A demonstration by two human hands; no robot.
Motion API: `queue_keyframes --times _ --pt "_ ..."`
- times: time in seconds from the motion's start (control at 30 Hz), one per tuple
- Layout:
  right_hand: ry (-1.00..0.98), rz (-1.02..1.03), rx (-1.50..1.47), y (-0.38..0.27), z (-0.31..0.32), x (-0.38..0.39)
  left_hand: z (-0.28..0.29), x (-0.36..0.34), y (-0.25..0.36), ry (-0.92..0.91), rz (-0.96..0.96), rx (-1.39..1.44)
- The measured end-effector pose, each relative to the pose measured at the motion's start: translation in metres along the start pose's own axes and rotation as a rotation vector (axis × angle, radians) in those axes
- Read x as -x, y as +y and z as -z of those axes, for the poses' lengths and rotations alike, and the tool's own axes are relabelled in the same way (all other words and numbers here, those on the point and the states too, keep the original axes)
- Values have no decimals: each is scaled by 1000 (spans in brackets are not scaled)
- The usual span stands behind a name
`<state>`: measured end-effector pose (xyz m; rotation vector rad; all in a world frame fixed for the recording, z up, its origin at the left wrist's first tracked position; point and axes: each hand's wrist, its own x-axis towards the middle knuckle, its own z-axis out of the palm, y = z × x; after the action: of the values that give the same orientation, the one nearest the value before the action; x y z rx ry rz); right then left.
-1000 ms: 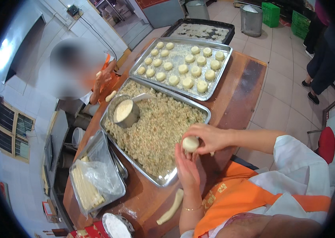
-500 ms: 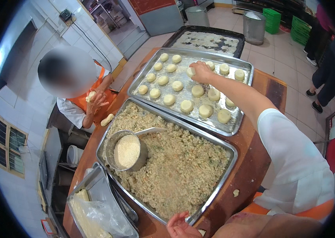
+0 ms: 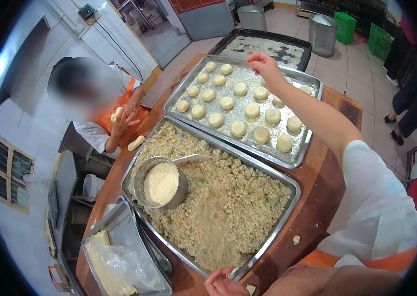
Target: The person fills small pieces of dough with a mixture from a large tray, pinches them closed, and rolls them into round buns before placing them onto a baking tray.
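My right hand (image 3: pixel 264 66) is raised over the far side of a metal baking tray (image 3: pixel 189 116), with nothing seen between its loosely bent fingers. Several round, flattened dough pieces (image 3: pixel 240 89) sit in rows on that tray. At the lower edge, my left hand (image 3: pixel 224 284) is partly cut off. Its fingers are loosely curled and apart beside the near corner of a deep tray (image 3: pixel 295 190) of crumbly filling (image 3: pixel 228 207). A metal pot (image 3: pixel 183 190) of pale grains or seeds (image 3: pixel 161 183) stands in the filling.
Across the table, a person in an orange apron (image 3: pixel 142 114) handles dough; another dough piece (image 3: pixel 136 143) lies nearby. A smaller tray (image 3: pixel 119 224) holds dough strips (image 3: pixel 101 251) under plastic. A dark tray (image 3: pixel 304 47) lies beyond. Metal bins and green crates stand on the floor.
My right hand has let go of a dough piece, now on the tray, and lifted away to the far side. My left hand has barely moved. The view has shifted slightly.
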<state>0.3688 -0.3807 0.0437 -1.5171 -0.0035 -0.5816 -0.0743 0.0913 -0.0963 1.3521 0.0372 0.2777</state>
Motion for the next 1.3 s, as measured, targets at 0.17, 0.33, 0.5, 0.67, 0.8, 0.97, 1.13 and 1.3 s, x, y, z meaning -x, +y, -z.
queue_keyframes --times 0.17,0.33,0.5,0.67,0.8,0.97,1.13,1.3 --pt "-340 -223 -357 -85 1 154 -66 11 62 240 -26 -399" --pt "-600 -163 42 -106 12 330 -68 31 98 104 12 -563" --pt "-814 -279 174 -110 -8 446 -12 84 85 -124 -145 -1339" --pt "-1068 36 201 -119 -45 500 2 129 74 -168 -95 -1431" --pt "-1093 552 303 -124 -99 528 18 136 66 -137 -103 -1323" --pt "-1379 648 399 -118 -138 550 30 136 60 -108 -319 -1301" --pt "-1556 424 538 -126 -142 553 33 142 54 -96 -229 -1405" --pt "-1565 418 670 -114 -140 565 23 136 48 -138 -208 -1542"
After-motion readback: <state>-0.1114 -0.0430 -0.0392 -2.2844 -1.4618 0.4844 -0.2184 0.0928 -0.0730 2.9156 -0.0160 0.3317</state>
